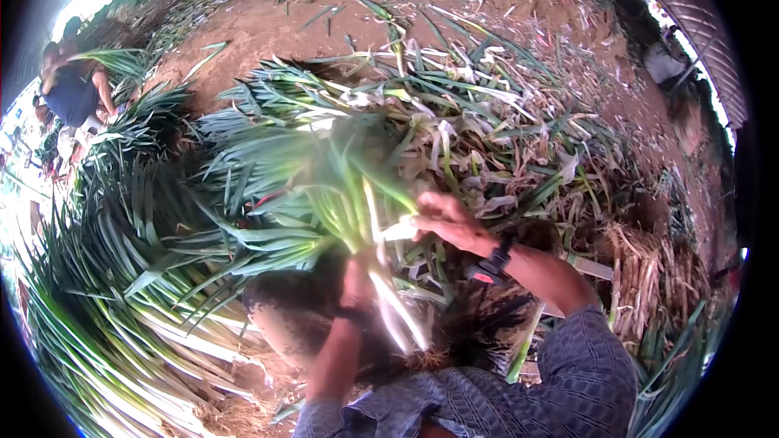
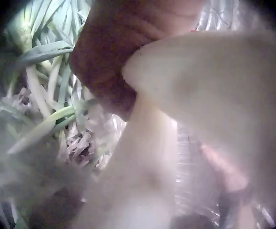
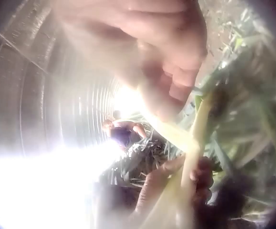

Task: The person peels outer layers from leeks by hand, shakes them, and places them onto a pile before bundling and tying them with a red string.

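In the head view my left hand [image 1: 355, 280] grips a few green onions [image 1: 395, 312] around their white stalks, roots toward my body and green leaves pointing away. My right hand [image 1: 450, 223] pinches a pale strip of outer leaf [image 1: 398, 232] beside the stalks. The right wrist view shows that strip [image 3: 173, 135] running from the right fingers to a stalk [image 3: 195, 138], with the left hand [image 3: 154, 188] wrapped round lower down. Close up in the left wrist view, thick white stalks [image 2: 142, 167] cover part of the left hand [image 2: 114, 57].
A big heap of green onions [image 1: 122, 324] lies to the left. Stripped leaves [image 1: 503, 170] are piled in front and to the right. A bundle of stalks with roots [image 1: 649, 284] stands at the right. Another person [image 1: 73, 93] is at the far left, beyond the heap.
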The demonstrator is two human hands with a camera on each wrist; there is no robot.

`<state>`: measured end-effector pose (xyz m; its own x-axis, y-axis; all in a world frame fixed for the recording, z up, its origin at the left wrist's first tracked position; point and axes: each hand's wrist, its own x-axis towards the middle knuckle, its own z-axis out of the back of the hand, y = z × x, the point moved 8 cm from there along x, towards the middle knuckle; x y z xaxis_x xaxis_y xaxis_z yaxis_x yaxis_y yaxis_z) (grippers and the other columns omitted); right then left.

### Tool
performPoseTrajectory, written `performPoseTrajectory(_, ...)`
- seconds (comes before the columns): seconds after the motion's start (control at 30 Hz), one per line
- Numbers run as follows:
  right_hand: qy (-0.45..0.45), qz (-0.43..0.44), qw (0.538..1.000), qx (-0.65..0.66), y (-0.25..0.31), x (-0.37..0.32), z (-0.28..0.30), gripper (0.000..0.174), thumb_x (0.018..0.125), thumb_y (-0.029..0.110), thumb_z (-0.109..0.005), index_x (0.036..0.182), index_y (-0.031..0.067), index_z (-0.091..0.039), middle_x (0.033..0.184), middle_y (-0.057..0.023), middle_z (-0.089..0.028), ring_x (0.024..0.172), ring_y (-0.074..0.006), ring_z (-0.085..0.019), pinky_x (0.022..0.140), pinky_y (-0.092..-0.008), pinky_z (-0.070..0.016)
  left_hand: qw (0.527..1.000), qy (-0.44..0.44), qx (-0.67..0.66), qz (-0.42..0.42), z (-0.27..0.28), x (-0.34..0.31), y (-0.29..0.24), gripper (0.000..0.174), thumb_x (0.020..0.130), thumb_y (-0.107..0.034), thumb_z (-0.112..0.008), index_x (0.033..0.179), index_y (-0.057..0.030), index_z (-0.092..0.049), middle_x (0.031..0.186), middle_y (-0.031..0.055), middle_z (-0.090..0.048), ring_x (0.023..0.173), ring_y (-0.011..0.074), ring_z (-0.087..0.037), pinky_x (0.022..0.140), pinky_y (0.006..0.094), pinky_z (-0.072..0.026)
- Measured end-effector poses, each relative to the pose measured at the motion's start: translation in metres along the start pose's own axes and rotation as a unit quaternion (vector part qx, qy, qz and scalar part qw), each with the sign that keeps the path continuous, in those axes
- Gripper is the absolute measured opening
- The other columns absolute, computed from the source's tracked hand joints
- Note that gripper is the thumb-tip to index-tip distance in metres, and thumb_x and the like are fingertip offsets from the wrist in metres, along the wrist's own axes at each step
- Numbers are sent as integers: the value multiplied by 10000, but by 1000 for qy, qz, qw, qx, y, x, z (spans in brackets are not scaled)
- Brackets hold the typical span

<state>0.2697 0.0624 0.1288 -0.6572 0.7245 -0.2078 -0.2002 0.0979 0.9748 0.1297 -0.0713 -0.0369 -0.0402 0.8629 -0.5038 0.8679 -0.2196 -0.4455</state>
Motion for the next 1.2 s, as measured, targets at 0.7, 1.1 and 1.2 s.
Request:
performPoseTrajectory(0.7,-241,52,900,-360,73,-37,157,276,915,267,-704,1089,55,-668,960,-65,-670,867,-188,-643,793,-346,-539,985,23,155,-67,-21,-19,-15,338,831,-216,-731,1035,46,-666,854,130,-699,722,248,-691,651,372,-594)
performPoseTrajectory(1.1,34,-10,959,-282,-29,139,-81,203,902,170,-681,1040,28,-635,787,-96,-671,653,-214,-654,565,-363,-520,949,-41,255,-181,23,0,26,355,833,-289,-742,1018,8,-688,825,60,-667,674,140,-606,601,313,-507)
performPoseTrajectory(1.2,118,7,982,-146,-10,105,-90,123,945,160,-634,984,45,-657,777,-45,-681,538,-103,-621,463,-244,-506,969,5,210,-128,9,-5,15,391,833,-278,-748,1069,21,-659,897,94,-681,730,182,-647,661,336,-550)
